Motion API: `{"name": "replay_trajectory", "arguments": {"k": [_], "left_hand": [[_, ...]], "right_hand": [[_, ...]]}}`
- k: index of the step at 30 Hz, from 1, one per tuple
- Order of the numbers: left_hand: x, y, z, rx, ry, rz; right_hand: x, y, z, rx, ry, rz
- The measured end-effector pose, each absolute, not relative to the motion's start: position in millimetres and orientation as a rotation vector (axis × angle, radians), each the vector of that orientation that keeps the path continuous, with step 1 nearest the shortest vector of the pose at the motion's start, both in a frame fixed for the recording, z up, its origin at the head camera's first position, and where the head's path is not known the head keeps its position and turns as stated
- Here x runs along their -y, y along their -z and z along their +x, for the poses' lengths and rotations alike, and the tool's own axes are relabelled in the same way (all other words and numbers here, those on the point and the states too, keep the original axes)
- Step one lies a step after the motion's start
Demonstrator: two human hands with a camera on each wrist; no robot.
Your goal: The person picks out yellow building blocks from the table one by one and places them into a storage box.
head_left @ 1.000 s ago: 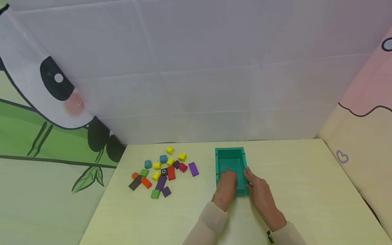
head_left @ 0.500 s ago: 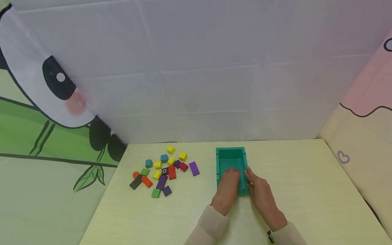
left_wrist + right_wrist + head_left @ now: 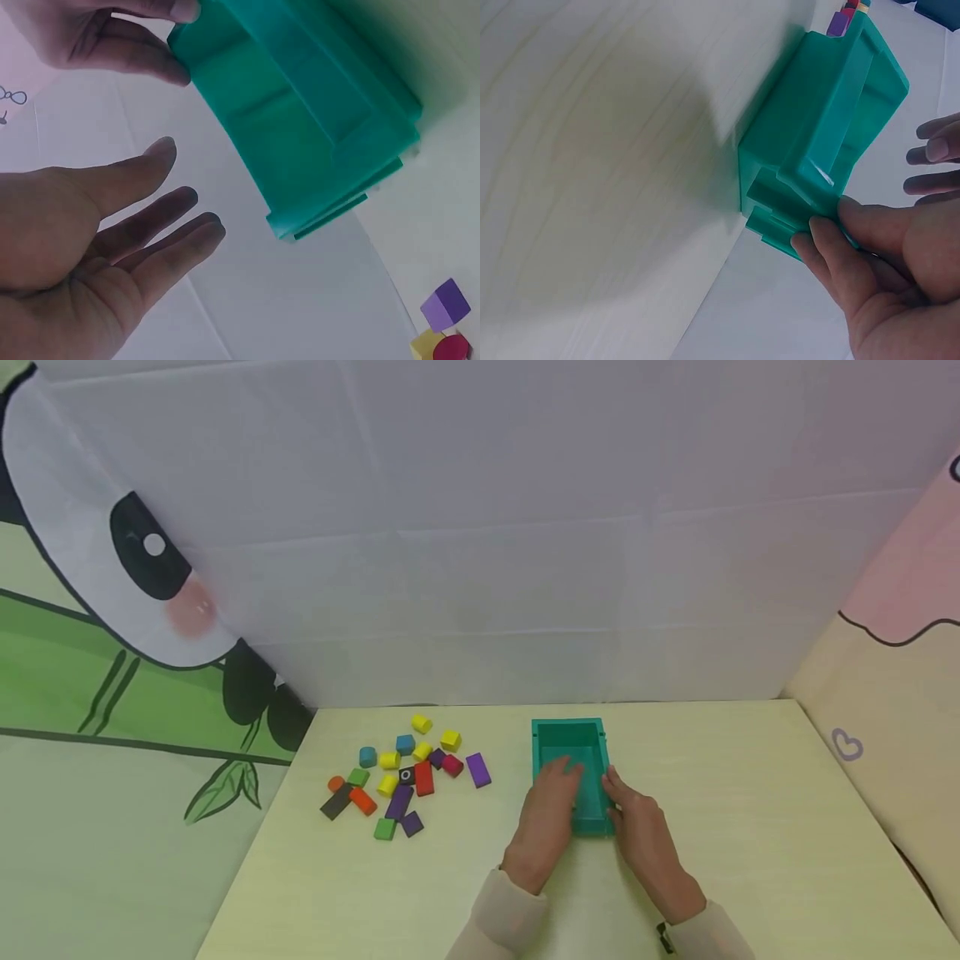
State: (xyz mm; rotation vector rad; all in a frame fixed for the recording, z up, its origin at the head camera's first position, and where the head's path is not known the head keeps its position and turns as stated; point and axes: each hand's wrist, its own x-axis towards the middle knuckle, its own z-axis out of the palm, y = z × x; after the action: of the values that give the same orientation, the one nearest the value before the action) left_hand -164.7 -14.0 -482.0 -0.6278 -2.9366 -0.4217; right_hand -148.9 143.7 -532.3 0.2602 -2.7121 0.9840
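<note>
A teal plastic bin (image 3: 592, 806) stands on the table in front of me. My right hand (image 3: 651, 843) holds its right side; in the right wrist view, the thumb and fingers of that right hand (image 3: 900, 262) pinch the bin's rim (image 3: 817, 176). Over the bin's left edge is my left hand (image 3: 546, 818). In the left wrist view, the left hand (image 3: 105, 259) shows extended fingers, thumb apart, with nothing between them. The bin's inner floor (image 3: 259, 105) looks bare there; part of the inside is hidden.
Left of the bin lie several coloured blocks, among them a purple block (image 3: 478, 770), a red block (image 3: 424, 778), a yellow block (image 3: 451, 740) and a dark block (image 3: 337, 802). A pale cloth wall (image 3: 480, 610) rises behind the table (image 3: 750, 827).
My left hand has come up from inside the bin and shifted slightly left, its fingers extending. The right hand keeps its hold on the rim, and the bin and blocks stay put.
</note>
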Motion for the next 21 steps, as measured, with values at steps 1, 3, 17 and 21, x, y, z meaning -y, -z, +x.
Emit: {"name": "replay_trajectory", "arguments": {"k": [1, 3, 17, 21], "left_hand": [[16.1, 481.1, -164.7, 2.931, 0.433, -0.628], [20.6, 478.9, -164.3, 2.929, 0.453, -0.620], [53.2, 470.9, -170.0, 2.903, 0.726, -0.411], [61.8, 470.1, -170.2, 2.932, 0.793, -0.338]], "right_hand": [[-143.5, 532.7, -149.2, 2.717, -0.983, 0.257], [-143.2, 533.2, -149.2, 2.730, -0.979, 0.249], [-143.8, 532.0, -148.7, 2.755, -1.016, 0.235], [-143.5, 530.8, -147.7, 2.761, -1.019, 0.235]]}}
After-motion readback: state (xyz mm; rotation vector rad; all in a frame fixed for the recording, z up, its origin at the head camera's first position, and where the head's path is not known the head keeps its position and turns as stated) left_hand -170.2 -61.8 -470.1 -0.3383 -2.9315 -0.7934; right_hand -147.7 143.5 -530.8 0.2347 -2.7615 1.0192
